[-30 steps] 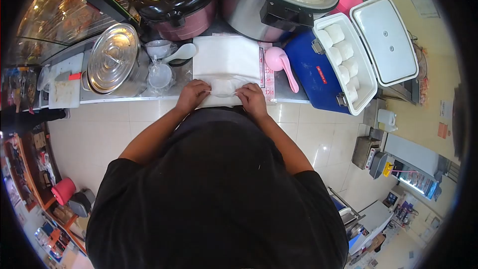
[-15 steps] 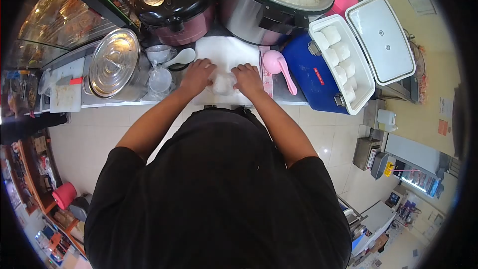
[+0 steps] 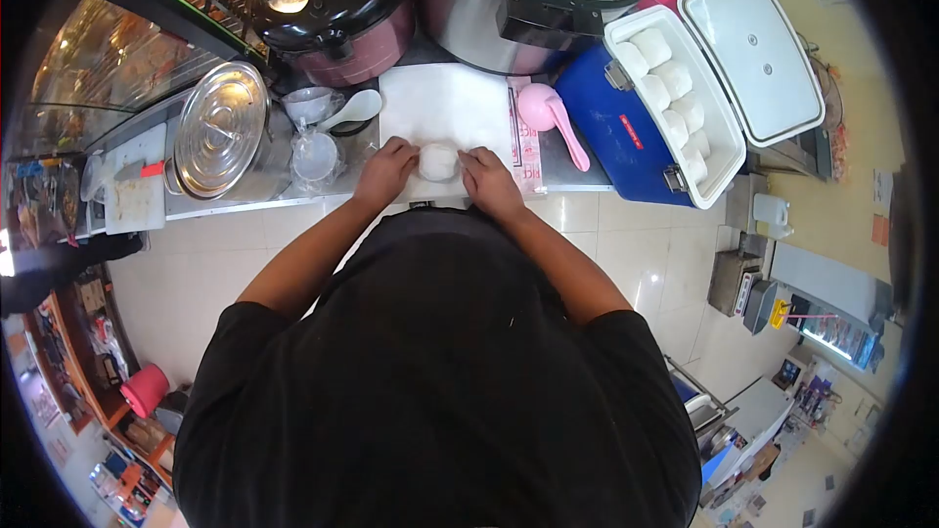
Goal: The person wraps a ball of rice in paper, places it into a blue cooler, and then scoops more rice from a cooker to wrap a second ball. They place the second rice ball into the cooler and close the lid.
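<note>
A rounded white bundle [image 3: 438, 163], which looks like wrapped rice, lies at the front of a stack of white paper sheets [image 3: 440, 98]. My left hand [image 3: 388, 172] is at its left side, with the fingertips closed on the wrapper's edge. On the opposite side, my right hand [image 3: 490, 179] pinches the wrapper's right end. A pink rice scoop [image 3: 553, 122] lies to the right of the paper, on a red-printed packet [image 3: 526, 147]. To the left is a white rice paddle [image 3: 357, 110].
A blue cooler [image 3: 618, 132] with its lid raised holds several white bundles [image 3: 670, 81]. Behind stand a big open cooker of rice [image 3: 518, 20] and a closed pink-and-black cooker [image 3: 337, 20]. A lidded steel pot [image 3: 223, 132], plastic-wrapped cups [image 3: 315, 156] and a knife on a board [image 3: 135, 198] are leftward.
The bundle has become more compact and rounded. My hands have moved from over the spread wrapper down to its two sides, fingers now closed. The view has shifted slightly.
</note>
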{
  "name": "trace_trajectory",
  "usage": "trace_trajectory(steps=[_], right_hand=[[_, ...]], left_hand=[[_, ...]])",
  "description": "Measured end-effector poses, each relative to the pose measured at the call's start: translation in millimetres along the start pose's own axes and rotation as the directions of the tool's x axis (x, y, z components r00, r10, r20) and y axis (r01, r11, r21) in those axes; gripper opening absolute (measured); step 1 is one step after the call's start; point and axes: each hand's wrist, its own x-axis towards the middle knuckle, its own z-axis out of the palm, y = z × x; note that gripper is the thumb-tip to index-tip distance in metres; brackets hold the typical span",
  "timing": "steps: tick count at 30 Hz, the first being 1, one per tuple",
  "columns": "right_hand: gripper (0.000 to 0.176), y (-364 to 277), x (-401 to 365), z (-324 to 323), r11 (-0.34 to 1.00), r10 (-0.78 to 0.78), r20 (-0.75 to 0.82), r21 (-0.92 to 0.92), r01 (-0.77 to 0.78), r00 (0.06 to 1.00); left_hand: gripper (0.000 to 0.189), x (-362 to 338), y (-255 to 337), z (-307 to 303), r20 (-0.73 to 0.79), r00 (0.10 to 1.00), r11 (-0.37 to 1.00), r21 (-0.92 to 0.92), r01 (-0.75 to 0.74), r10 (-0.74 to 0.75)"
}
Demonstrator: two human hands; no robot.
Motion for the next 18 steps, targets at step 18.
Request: trace_trajectory(steps=[18], right_hand=[[0.042,-25.4,7.7,-24.4,0.959,0.189,0.389,-0.27,-0.084,0.902]], left_hand=[[0.048,68.5,-25.8,-7.9,0.419,0.899,0.978,0.099,-0.186,0.129]])
